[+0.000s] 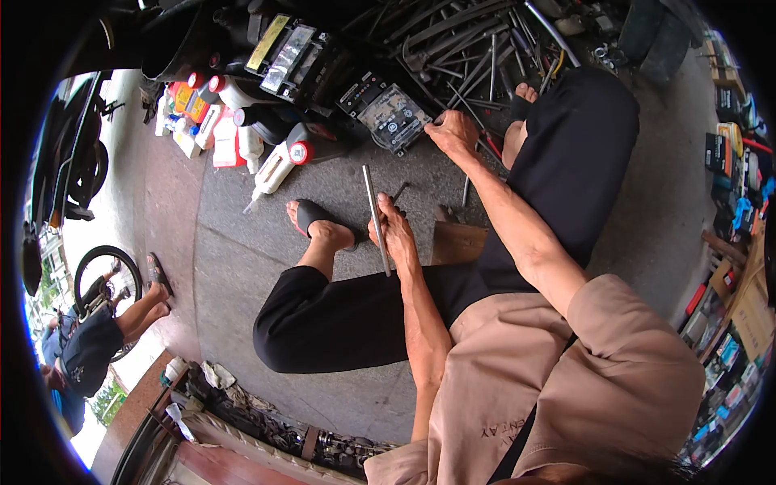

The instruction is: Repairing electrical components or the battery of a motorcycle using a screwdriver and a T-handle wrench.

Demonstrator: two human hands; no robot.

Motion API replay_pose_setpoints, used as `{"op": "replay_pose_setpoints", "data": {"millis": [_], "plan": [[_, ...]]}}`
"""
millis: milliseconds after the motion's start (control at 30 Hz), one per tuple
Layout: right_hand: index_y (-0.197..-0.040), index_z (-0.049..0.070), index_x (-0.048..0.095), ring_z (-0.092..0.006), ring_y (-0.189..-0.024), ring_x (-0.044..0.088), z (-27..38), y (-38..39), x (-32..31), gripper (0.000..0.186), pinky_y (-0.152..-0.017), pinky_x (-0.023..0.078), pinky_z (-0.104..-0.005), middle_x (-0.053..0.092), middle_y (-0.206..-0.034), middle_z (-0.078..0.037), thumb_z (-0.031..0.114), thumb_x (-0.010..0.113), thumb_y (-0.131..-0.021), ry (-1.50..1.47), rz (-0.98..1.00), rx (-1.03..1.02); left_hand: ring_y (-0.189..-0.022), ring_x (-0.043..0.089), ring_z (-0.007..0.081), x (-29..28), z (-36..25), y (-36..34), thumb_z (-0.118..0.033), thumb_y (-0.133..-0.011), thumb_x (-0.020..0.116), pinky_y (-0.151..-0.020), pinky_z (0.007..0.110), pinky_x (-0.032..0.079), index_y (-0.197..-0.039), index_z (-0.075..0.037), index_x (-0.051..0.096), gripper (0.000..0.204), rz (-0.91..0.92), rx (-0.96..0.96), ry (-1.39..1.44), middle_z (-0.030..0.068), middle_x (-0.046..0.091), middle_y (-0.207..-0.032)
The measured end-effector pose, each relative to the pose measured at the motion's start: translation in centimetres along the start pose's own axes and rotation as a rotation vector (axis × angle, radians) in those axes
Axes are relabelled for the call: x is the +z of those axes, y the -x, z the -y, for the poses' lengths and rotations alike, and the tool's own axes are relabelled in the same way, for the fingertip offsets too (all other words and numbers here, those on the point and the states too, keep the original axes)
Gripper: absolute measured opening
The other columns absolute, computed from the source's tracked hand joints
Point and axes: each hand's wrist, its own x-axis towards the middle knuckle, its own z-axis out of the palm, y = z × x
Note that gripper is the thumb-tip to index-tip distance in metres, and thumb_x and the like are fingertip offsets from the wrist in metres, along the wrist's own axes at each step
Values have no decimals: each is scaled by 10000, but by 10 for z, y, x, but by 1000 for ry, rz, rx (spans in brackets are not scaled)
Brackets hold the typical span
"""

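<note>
My left hand, above my bent left leg, is closed around a slim silver metal rod. A short dark tool end also pokes out past its thumb; its kind is unclear. My right hand reaches forward, and its curled fingers grip the near right corner of a dark block with a worn, scuffed label, which looks like an old battery. That block lies on the floor beside other black batteries. The right fingertips are partly hidden.
A heap of metal rods and tools lies beyond my right hand. Several bottles stand or lie at front left. A wooden stool shows between my legs. Stocked shelves line the right; another person sits at far left.
</note>
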Motion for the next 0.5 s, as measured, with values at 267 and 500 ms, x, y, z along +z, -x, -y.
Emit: {"op": "replay_pose_setpoints", "data": {"millis": [267, 500], "plan": [[-810, 75, 667, -322, -800, 631, -5, -1, 7, 273, -690, 491, -414, 661, -827, -148, 305, 674, -662, 228, -257, -155, -451, 413, 106, 7, 0, 0, -446, -882, 542, -436, 276, 328, -643, 14, 538, 518, 9, 5, -2, 35, 453, -492], [-793, 58, 654, -314, -828, 628, -13, -1, 17, 260, -713, 494, -407, 657, -830, -145, 285, 679, -669, 59, -202, -112, -450, 418, 107, 5, 2, -4, -452, -882, 538, -435, 275, 333, -648, 16, 541, 523, 3, -2, -7, 36, 457, -493]]}}
